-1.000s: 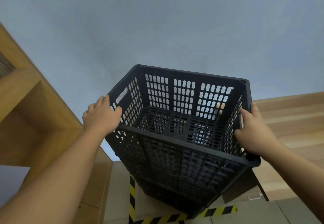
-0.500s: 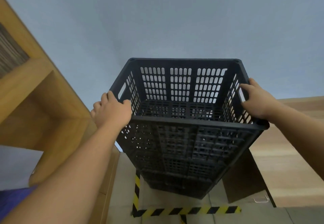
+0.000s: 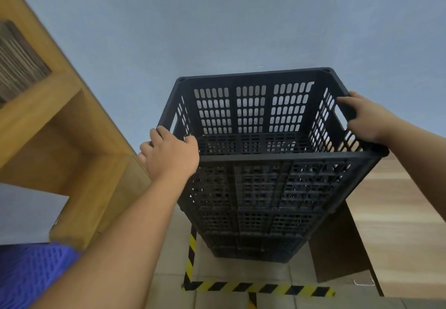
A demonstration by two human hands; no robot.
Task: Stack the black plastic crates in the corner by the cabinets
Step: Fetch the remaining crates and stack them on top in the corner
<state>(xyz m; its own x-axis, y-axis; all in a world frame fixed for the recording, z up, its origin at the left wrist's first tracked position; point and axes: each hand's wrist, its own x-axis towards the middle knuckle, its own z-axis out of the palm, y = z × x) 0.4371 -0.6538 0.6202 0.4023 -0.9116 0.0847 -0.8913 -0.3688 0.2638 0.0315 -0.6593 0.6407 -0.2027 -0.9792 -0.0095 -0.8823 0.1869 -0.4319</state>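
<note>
Several stacked black slotted crates (image 3: 263, 188)

I see a top crate (image 3: 272, 163) of matt black plastic, its walls a moulded lattice of slots, on a stack of crates (image 3: 255, 231) of the same dull plastic. To my left, a cabinet (image 3: 79, 139) of smooth, light wood with a satin finish. To my right, a cabinet side (image 3: 405, 224) of pale wood-grain laminate. The wall (image 3: 217, 18) looks matt grey-blue. The floor tiles (image 3: 169, 289) are beige, with glossy yellow-black tape (image 3: 260, 287). Lower left, a blue plastic crate (image 3: 31, 272), ribbed.
</note>
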